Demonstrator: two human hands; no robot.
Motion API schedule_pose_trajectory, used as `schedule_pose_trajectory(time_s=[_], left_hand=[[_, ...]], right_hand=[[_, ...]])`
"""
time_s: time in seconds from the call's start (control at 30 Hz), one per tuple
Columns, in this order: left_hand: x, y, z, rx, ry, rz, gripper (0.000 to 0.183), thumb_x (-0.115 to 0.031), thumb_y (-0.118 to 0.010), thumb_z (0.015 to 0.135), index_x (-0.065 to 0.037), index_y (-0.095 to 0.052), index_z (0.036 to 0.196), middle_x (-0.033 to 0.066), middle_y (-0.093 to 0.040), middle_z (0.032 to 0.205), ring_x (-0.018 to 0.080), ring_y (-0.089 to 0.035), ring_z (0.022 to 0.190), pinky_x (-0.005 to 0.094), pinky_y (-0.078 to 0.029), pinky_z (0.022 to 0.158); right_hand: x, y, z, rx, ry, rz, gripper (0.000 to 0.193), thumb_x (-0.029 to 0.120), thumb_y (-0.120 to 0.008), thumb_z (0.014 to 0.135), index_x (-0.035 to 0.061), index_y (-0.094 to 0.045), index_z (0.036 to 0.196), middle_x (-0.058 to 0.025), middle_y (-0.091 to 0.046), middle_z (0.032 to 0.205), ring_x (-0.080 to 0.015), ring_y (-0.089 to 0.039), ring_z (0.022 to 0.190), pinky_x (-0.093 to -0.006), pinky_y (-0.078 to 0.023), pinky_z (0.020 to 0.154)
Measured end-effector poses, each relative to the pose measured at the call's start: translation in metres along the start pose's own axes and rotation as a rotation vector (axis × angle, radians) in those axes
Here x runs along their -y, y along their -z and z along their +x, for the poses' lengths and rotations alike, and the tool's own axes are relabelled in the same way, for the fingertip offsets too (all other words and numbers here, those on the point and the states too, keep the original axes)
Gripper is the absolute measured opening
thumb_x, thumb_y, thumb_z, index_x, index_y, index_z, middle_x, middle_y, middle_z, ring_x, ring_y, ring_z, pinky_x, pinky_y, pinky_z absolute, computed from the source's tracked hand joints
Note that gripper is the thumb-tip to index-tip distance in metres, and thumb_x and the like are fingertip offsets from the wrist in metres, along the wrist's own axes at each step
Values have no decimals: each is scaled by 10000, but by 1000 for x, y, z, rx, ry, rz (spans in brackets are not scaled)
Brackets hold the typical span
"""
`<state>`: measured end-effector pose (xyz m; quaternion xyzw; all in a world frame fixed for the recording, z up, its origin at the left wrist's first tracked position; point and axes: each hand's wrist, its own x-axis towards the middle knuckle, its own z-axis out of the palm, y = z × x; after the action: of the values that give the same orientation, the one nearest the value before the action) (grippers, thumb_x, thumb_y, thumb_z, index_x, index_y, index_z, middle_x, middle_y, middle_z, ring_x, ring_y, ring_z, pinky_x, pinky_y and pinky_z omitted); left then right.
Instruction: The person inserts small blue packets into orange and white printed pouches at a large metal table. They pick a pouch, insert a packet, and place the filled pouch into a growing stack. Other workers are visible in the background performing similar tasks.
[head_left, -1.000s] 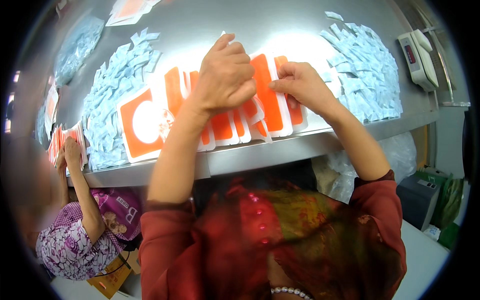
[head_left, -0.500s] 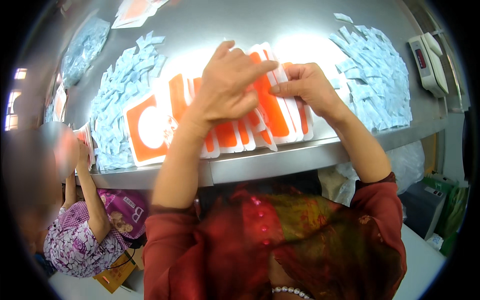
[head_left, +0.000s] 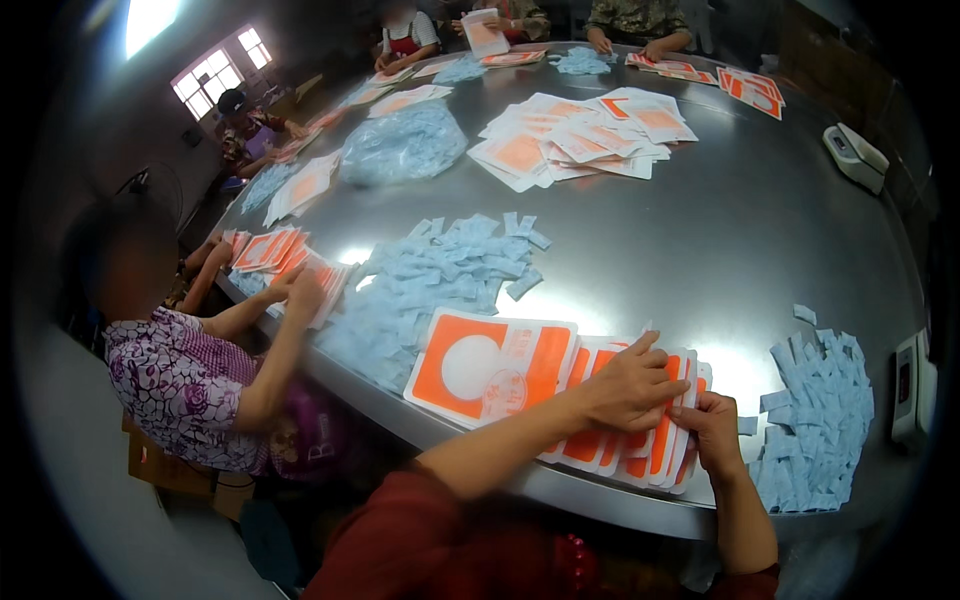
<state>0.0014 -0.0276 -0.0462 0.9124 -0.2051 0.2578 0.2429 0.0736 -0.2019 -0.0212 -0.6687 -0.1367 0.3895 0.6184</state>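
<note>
A row of orange-and-white flat pouches (head_left: 490,365) overlaps along the table's near edge. My left hand (head_left: 630,385) reaches across their right part, one finger stretched toward the right and the others bent. A small pale bit shows at its raised fingertip; what it holds is too small to make out. My right hand (head_left: 712,425) pinches the edge of a pouch at the row's right end, thumb toward the left hand. Small light-blue sachets (head_left: 815,425) lie heaped to the right of it. Another heap of blue sachets (head_left: 430,280) lies beyond the row, to the left.
Across the metal table (head_left: 700,230) lie a loose pile of pouches (head_left: 580,140) and a clear bag of blue sachets (head_left: 400,145). Two white scales (head_left: 855,158) stand along the right edge. A co-worker in a patterned shirt (head_left: 180,385) handles pouches at my left; several people work farther off.
My view has lifted and swung, so more of the table and several people show. Both hands stay at the right part of the pouch row, the right still pinching a pouch.
</note>
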Motion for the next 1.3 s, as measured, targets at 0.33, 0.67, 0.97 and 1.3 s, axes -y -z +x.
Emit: schedule_pose_trajectory(time_s=[0.33, 0.67, 0.97, 1.3], left_hand=[[8, -16, -2, -35, 24, -22, 188, -156, -608, 631, -71, -577, 795, 76, -490, 618, 253, -500, 690, 527, -362, 937], [9, -11, -1, -141, 48, -30, 133, -136, -590, 582, -66, -477, 589, 80, -469, 521, 249, -481, 640, 489, -381, 913], [6, -17, 1, -78, 65, 8, 130, -164, -611, 633, -65, -562, 702, 78, -500, 616, 237, -501, 669, 521, -341, 966], [1, -20, 2, 25, 75, 69, 114, -139, -573, 645, -67, -571, 734, 74, -494, 620, 233, -506, 698, 528, -298, 994]], right_hand=[[-14, 5, 10, -8, -11, -29, 113, 61, -644, 804, 4, -621, 710, -29, -588, 575, -57, -478, 397, -182, -353, 362], [-21, 7, 10, -453, 701, -798, 164, 148, -685, 771, -8, -640, 800, -56, -560, 556, -124, -525, 471, -250, -423, 464], [-24, 13, 6, 68, 193, -820, 371, 333, -527, 829, -14, -627, 742, -205, -575, 630, -340, -587, 573, -405, -440, 544], [-29, 13, 11, 100, 148, -783, 267, 175, -585, 795, -64, -595, 676, -84, -570, 548, -123, -544, 510, -293, -425, 462]])
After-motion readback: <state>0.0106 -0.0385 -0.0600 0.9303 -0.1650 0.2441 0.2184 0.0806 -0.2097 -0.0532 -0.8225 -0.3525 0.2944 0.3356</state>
